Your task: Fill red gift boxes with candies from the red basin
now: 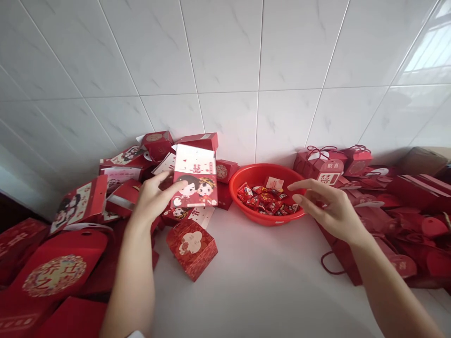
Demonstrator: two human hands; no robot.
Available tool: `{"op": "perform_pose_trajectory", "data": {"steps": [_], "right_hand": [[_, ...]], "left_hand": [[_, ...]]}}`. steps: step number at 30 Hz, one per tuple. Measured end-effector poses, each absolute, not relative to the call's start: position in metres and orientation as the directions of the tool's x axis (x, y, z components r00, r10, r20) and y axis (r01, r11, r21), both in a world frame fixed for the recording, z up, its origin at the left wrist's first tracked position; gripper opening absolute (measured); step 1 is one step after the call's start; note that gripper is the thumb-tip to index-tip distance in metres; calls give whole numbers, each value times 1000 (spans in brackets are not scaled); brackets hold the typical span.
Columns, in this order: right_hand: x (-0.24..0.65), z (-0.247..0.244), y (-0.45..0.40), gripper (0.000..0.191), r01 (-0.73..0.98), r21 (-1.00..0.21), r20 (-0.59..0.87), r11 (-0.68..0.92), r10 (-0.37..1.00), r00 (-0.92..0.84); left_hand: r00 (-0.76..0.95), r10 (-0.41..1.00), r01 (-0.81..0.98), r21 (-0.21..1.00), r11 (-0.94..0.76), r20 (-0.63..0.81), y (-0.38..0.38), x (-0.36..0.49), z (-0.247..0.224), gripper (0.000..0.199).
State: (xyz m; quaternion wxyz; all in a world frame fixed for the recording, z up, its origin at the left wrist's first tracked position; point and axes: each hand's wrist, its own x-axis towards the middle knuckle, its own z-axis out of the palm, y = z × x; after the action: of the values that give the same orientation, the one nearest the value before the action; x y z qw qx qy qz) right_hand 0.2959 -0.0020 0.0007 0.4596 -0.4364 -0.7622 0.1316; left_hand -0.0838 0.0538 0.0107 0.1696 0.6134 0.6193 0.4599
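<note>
My left hand [155,197] grips a gift box [196,176], red and white with two cartoon figures printed on its front. Thumb and fingers hold it by its left side, above the pile. Over the right rim of a red plastic basin [243,206] hovers my right hand [324,204], thumb and fingers apart with nothing between them. Several wrapped candies [266,199] lie in the basin, with a small pale pink card [274,183] among them. A dark red patterned box [192,249] rests on the table just below the held one.
Red gift boxes [54,277] are heaped on the left. More red boxes with cord handles [319,166] crowd the right side. A brown cardboard box [428,159] stands far right. A white tiled wall [229,61] rises behind the white table [253,281].
</note>
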Motion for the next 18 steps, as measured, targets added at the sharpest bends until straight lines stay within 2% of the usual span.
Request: {"op": "perform_pose_trajectory", "data": {"steps": [4, 7, 9, 14, 16, 18], "right_hand": [[284, 4, 2, 41, 394, -712, 562, 581, 808, -176], [281, 5, 3, 36, 371, -731, 488, 573, 819, -302], [283, 3, 4, 33, 415, -715, 402, 563, 816, -415], [287, -10, 7, 44, 496, -633, 274, 595, 771, -575], [287, -16, 11, 43, 504, -613, 236, 609, 750, -618], [288, -22, 15, 42, 518, -600, 202, 610, 742, -639]], "left_hand": [[238, 928, 547, 750, -371, 285, 12, -39, 22, 53], [489, 858, 589, 665, -460, 160, -5, -5, 9, 39], [545, 832, 628, 608, -486, 102, -9, 10, -4, 38], [578, 812, 726, 503, -469, -77, -2, 13, -31, 53], [537, 832, 792, 422, -441, -138, 5, 1, -35, 57], [453, 881, 850, 365, -379, -140, 13, -15, -36, 57]]}}
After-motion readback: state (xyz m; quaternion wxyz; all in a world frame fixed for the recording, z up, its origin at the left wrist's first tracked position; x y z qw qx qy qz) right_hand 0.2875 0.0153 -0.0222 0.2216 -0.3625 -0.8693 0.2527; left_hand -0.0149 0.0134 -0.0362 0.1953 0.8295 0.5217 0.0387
